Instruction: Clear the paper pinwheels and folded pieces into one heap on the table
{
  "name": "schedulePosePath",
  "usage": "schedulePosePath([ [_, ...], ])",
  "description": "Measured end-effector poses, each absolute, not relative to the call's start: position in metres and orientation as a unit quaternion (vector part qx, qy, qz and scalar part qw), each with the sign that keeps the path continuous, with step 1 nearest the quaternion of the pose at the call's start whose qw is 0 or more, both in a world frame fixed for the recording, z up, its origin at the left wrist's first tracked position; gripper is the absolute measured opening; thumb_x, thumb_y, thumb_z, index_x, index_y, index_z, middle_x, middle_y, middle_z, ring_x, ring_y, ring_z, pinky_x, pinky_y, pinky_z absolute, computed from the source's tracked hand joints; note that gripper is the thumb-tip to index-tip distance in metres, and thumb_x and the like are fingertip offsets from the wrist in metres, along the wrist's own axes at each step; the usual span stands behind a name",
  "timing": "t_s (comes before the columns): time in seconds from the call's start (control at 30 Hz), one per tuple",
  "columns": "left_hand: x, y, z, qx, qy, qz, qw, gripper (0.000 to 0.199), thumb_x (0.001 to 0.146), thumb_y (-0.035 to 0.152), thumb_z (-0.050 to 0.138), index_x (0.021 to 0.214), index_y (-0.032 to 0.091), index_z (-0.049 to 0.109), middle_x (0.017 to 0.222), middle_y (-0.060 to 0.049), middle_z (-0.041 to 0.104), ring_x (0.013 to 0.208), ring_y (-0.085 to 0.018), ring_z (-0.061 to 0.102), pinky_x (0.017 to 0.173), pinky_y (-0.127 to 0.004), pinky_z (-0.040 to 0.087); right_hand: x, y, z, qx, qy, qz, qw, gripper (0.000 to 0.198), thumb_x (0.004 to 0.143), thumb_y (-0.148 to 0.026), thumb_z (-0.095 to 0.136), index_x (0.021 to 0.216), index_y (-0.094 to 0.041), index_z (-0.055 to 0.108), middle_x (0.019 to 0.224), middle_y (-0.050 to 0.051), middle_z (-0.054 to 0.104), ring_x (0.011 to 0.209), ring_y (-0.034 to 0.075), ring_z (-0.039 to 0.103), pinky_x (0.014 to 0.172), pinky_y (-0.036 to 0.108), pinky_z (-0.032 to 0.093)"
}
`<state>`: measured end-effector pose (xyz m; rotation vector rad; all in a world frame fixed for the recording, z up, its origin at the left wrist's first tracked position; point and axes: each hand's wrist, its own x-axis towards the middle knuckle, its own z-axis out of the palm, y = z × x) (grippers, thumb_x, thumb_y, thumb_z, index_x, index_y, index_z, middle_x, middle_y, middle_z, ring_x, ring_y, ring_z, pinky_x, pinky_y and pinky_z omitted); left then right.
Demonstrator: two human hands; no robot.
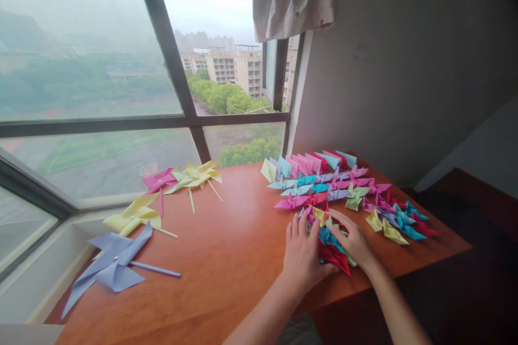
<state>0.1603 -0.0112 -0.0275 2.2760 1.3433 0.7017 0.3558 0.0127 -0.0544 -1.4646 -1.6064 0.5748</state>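
Observation:
My left hand point(303, 250) rests on the table at the left side of a small cluster of folded paper cranes point(334, 259), its fingers along their edge and its thumb by a red one. From the other side my right hand point(353, 240) curves over the same cluster, fingertips at its far end and thumb near a blue crane point(326, 235). Between them the two hands hold the group together. Parts of these cranes are hidden under my fingers. Close by on the right lies another group, with a yellow crane point(386, 228) at its near side.
Beyond my hands are rows of colored paper cranes point(297, 190) and a back row of folded paper pieces point(301, 164). At left on the wooden table point(226, 259) lie several paper pinwheels, including a purple pinwheel point(115, 261) and a yellow pinwheel point(135, 215), near the window frame point(101, 126).

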Motion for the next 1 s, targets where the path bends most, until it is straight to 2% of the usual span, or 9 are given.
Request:
schedulePosePath([
  [0.13, 0.155, -0.013, -0.031, 0.802, 0.475, 0.289, 0.217, 0.103, 0.051, 0.032, 0.087, 0.143, 0.025, 0.041, 0.16, -0.012, 0.014, 0.146, -0.041, 0.007, 0.115, -0.058, 0.026, 0.331, 0.01, -0.056, -0.597, -0.597, 0.251, 0.473, 0.04, 0.082, -0.043, 0.06, 0.112, -0.018, 0.068, 0.12, 0.013, 0.065, 0.112, 0.028, 0.06, 0.1, 0.044, 0.047],
  [0.23, 0.142, -0.017, -0.033, 0.803, 0.467, 0.3, 0.219, 0.088, 0.053, 0.025, 0.086, 0.133, 0.024, 0.05, 0.159, -0.013, 0.017, 0.146, -0.042, 0.006, 0.114, -0.06, 0.029, 0.311, 0.009, -0.052, -0.594, -0.563, 0.281, 0.501, 0.039, 0.079, -0.043, 0.064, 0.108, -0.018, 0.07, 0.117, 0.012, 0.067, 0.11, 0.028, 0.061, 0.098, 0.044, 0.047],
  [0.33, 0.117, -0.022, -0.03, 0.805, 0.466, 0.313, 0.191, 0.079, 0.057, 0.019, 0.083, 0.129, 0.024, 0.051, 0.157, -0.013, 0.02, 0.146, -0.041, 0.007, 0.112, -0.061, 0.032, 0.281, 0.009, -0.048, -0.57, -0.496, 0.367, 0.542, 0.039, 0.076, -0.043, 0.067, 0.105, -0.017, 0.071, 0.111, 0.011, 0.07, 0.104, 0.028, 0.064, 0.093, 0.042, 0.05],
  [0.43, 0.077, -0.025, -0.022, 0.811, 0.473, 0.316, 0.137, 0.071, 0.064, 0.009, 0.073, 0.13, 0.024, 0.05, 0.157, -0.011, 0.02, 0.147, -0.039, 0.009, 0.112, -0.059, 0.034, 0.233, 0.012, -0.042, -0.515, -0.372, 0.479, 0.606, 0.04, 0.075, -0.044, 0.069, 0.106, -0.018, 0.07, 0.107, 0.009, 0.072, 0.098, 0.027, 0.067, 0.085, 0.038, 0.053],
  [0.53, 0.023, -0.022, -0.01, 0.806, 0.494, 0.32, 0.061, 0.066, 0.073, 0.003, 0.061, 0.133, 0.024, 0.046, 0.157, -0.012, 0.02, 0.146, -0.035, 0.016, 0.112, -0.053, 0.037, 0.165, 0.02, -0.03, -0.416, -0.298, 0.592, 0.622, 0.039, 0.076, -0.04, 0.068, 0.109, -0.02, 0.068, 0.107, 0.006, 0.072, 0.095, 0.025, 0.068, 0.08, 0.034, 0.055],
  [0.63, -0.035, -0.013, -0.001, 0.775, 0.527, 0.347, -0.029, 0.048, 0.084, 0.008, 0.053, 0.129, 0.022, 0.049, 0.151, -0.014, 0.029, 0.144, -0.033, 0.024, 0.112, -0.052, 0.037, 0.093, 0.034, -0.011, -0.322, -0.279, 0.669, 0.609, 0.037, 0.074, -0.037, 0.069, 0.107, -0.02, 0.068, 0.109, 0.006, 0.071, 0.1, 0.024, 0.067, 0.08, 0.033, 0.055],
  [0.7, -0.071, -0.006, 0.003, 0.737, 0.564, 0.365, -0.077, 0.043, 0.086, 0.015, 0.054, 0.128, 0.022, 0.048, 0.145, -0.015, 0.038, 0.14, -0.033, 0.032, 0.109, -0.052, 0.04, 0.054, 0.046, 0.002, -0.267, -0.283, 0.701, 0.597, 0.039, 0.075, -0.038, 0.069, 0.11, -0.02, 0.066, 0.114, 0.005, 0.069, 0.105, 0.024, 0.064, 0.084, 0.033, 0.053],
  [0.83, -0.113, -0.004, 0.007, 0.65, 0.648, 0.373, -0.136, 0.05, 0.083, 0.02, 0.056, 0.132, 0.015, 0.045, 0.135, -0.019, 0.047, 0.131, -0.037, 0.042, 0.107, -0.055, 0.04, 0.013, 0.064, 0.022, -0.241, -0.3, 0.722, 0.575, 0.047, 0.073, -0.039, 0.071, 0.115, -0.02, 0.063, 0.124, 0.005, 0.064, 0.119, 0.022, 0.056, 0.097, 0.034, 0.047],
  [1.0, -0.095, -0.025, 0.008, 0.631, 0.683, 0.338, -0.142, 0.053, 0.085, 0.018, 0.05, 0.137, 0.018, 0.042, 0.145, -0.017, 0.041, 0.137, -0.033, 0.036, 0.111, -0.051, 0.035, 0.035, 0.067, 0.02, -0.327, -0.423, 0.626, 0.568, 0.045, 0.074, -0.037, 0.068, 0.114, -0.019, 0.062, 0.126, 0.007, 0.062, 0.121, 0.024, 0.054, 0.102, 0.038, 0.043],
])
